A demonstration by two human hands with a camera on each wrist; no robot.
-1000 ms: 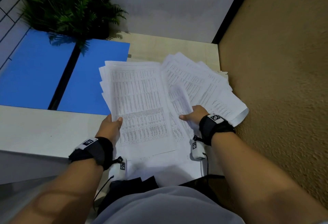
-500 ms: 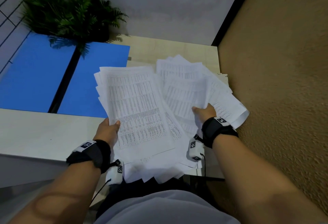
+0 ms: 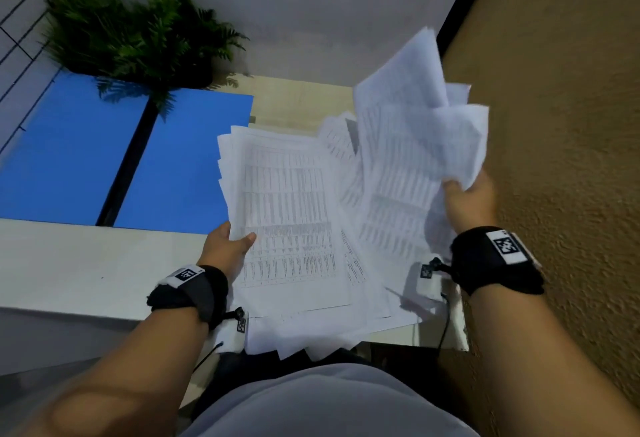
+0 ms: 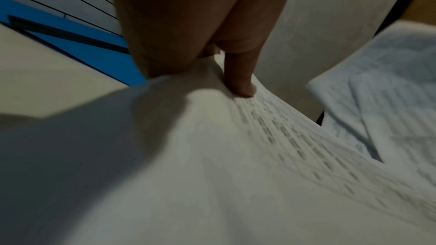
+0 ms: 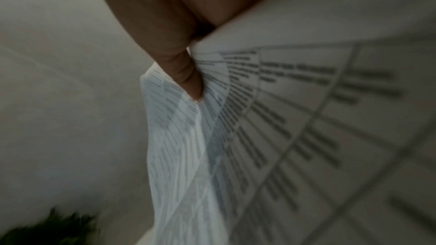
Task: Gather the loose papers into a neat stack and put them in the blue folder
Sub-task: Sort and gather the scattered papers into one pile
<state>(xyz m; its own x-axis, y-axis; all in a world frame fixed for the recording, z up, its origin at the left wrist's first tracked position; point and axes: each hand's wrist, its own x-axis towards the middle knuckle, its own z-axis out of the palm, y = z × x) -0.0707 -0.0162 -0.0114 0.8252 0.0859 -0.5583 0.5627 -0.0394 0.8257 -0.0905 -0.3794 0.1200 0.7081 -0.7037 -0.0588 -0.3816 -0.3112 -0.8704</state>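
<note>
White printed sheets made up two bundles over the near right part of the desk (image 3: 86, 263). The left hand (image 3: 227, 246) held the larger stack of papers (image 3: 287, 215) by its left edge, its grip clamped on them with the thumb (image 4: 240, 79) pressed on the top page and the fingers hidden beneath. The right hand (image 3: 467, 201) was raised above the desk, its grip pinched on a second bunch of sheets (image 3: 415, 146) that fanned upward and looked blurred; the right wrist view showed the thumb (image 5: 186, 74) pressing into their creased edge. The two bundles overlapped near the middle. The blue folder (image 3: 104, 159) lay open and flat on the far left of the desk, just beside the larger stack, with a green fern (image 3: 138, 35) standing at its far edge.
</note>
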